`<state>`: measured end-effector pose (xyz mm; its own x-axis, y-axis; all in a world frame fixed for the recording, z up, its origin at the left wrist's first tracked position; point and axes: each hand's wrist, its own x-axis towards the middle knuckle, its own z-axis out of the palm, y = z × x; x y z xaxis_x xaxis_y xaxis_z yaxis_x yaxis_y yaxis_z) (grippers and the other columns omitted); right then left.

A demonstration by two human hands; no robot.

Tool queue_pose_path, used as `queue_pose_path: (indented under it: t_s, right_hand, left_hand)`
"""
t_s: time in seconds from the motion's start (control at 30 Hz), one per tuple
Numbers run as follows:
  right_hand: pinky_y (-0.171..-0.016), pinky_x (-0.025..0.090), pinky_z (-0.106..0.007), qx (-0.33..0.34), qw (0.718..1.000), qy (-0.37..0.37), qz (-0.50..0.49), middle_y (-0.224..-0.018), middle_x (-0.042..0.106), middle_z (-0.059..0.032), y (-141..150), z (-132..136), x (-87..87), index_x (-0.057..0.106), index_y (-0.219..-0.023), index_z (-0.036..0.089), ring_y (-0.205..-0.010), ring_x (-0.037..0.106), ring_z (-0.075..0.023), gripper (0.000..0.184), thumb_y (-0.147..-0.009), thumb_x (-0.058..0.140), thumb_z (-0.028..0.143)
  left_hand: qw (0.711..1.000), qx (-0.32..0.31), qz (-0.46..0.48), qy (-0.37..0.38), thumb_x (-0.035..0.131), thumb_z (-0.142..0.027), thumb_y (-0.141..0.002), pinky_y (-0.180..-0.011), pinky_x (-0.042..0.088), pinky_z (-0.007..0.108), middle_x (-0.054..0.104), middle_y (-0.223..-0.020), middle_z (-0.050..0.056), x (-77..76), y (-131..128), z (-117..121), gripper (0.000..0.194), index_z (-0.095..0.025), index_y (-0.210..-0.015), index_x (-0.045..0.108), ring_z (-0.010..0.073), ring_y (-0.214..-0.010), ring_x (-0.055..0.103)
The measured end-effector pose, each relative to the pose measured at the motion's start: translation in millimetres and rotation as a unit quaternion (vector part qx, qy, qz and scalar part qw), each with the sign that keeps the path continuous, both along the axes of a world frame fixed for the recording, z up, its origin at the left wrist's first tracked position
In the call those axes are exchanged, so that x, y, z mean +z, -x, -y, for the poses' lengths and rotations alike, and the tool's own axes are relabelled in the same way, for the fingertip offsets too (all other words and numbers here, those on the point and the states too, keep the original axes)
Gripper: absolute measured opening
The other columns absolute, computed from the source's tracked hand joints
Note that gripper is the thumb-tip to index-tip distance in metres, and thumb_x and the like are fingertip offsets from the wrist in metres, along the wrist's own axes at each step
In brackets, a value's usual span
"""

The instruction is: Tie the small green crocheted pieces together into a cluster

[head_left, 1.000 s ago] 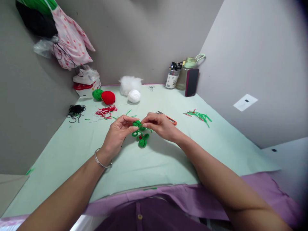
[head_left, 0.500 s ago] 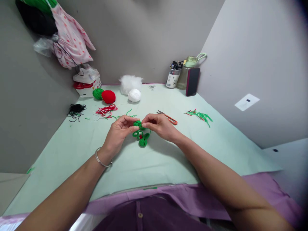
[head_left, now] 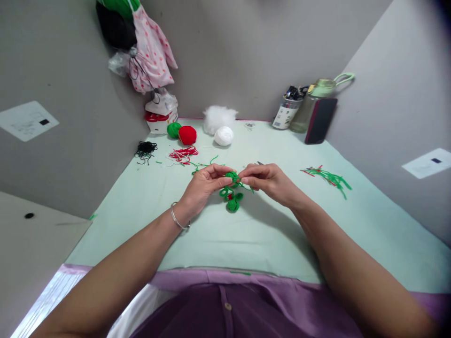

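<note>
Between the thumb and fingers of my left hand (head_left: 209,183) is a small green crocheted piece (head_left: 231,178), held just above the table. My right hand (head_left: 262,180) is pinched at the right edge of that piece; what lies between its fingertips is too small to make out. A loose green yarn end (head_left: 247,187) trails beneath the right fingers. Directly below hang or lie more crocheted parts: a green ball (head_left: 233,205), leaf-like loops and a bit of red (head_left: 230,197). Behind my right hand only the tip of the scissors (head_left: 260,163) shows.
Green (head_left: 174,130), red (head_left: 187,135) and white (head_left: 223,135) yarn balls stand at the back, beside fluffy white stuffing (head_left: 219,118). Black yarn (head_left: 145,149) lies left, green and red scraps (head_left: 328,177) right. A pen cup (head_left: 284,115), bottle (head_left: 303,112) and phone (head_left: 321,121) stand back right.
The view has turned left, so everything sits further right. My right fingertips have drawn slightly away from the left ones, and the scissors are now mostly covered by my right hand.
</note>
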<state>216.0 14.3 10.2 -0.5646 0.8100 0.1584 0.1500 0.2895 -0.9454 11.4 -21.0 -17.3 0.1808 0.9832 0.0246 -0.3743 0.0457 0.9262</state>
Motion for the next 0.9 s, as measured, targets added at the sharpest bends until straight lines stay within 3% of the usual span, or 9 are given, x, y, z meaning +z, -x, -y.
queue_pose_path:
  t_s: [0.37, 0.5, 0.7, 0.8, 0.9]
  right_hand:
    - [-0.058, 0.044, -0.027, -0.104, 0.992, 0.072, -0.001, -0.067, 0.062, 0.0009, 17.2, 4.5, -9.5, 0.069, -0.081, 0.015, -0.058, 0.053, -0.0110, 0.022, -0.073, 0.078, 0.034]
    - [-0.067, 0.053, -0.030, -0.100, 0.986, 0.129, -0.031, -0.072, 0.066, 0.0003, 19.1, 3.4, -12.0, 0.067, -0.084, 0.016, -0.063, 0.063, -0.0132, 0.022, -0.071, 0.078, 0.029]
    - [-0.073, 0.057, -0.031, -0.075, 0.978, 0.176, -0.077, -0.079, 0.068, -0.0009, 20.4, 11.2, -3.7, 0.065, -0.091, 0.015, -0.068, 0.069, -0.0148, 0.018, -0.077, 0.072, 0.026]
    - [-0.071, 0.055, -0.031, -0.071, 0.983, 0.156, -0.068, -0.074, 0.066, -0.0002, 19.4, 12.0, -1.8, 0.064, -0.096, 0.016, -0.068, 0.068, -0.0154, 0.016, -0.083, 0.065, 0.025]
    - [-0.063, 0.049, -0.027, -0.093, 0.995, 0.037, 0.001, -0.068, 0.064, -0.0003, 18.8, 9.0, -5.8, 0.068, -0.091, 0.016, -0.064, 0.061, -0.0142, 0.013, -0.086, 0.061, 0.026]
  left_hand:
    - [0.998, 0.037, -0.031, -0.029, 0.084, -0.020, -0.068, -0.080, 0.049, 0.030, 0.071, -0.092, 0.003, -7.8, -1.1, -1.7, 0.026, -0.017, -0.092, 0.073, 0.0145, -0.085, 0.064]
    - [0.995, 0.063, -0.069, -0.046, 0.084, -0.020, -0.068, -0.082, 0.048, 0.030, 0.072, -0.099, 0.003, -8.1, -0.5, -2.6, 0.027, -0.019, -0.091, 0.072, 0.0148, -0.089, 0.064]
    - [0.996, 0.019, -0.082, -0.043, 0.085, -0.025, -0.070, -0.076, 0.048, 0.029, 0.073, -0.093, 0.003, -8.3, 1.7, -4.7, 0.027, -0.019, -0.095, 0.074, 0.0155, -0.083, 0.065]
    - [0.997, 0.008, -0.076, -0.028, 0.084, -0.026, -0.073, -0.076, 0.047, 0.028, 0.073, -0.090, 0.002, -8.6, 1.2, -3.9, 0.027, -0.019, -0.097, 0.074, 0.0147, -0.081, 0.064]
    - [0.997, 0.002, -0.076, -0.005, 0.082, -0.029, -0.076, -0.077, 0.046, 0.027, 0.073, -0.095, 0.003, -7.8, -0.8, -2.1, 0.027, -0.019, -0.099, 0.075, 0.0145, -0.083, 0.063]
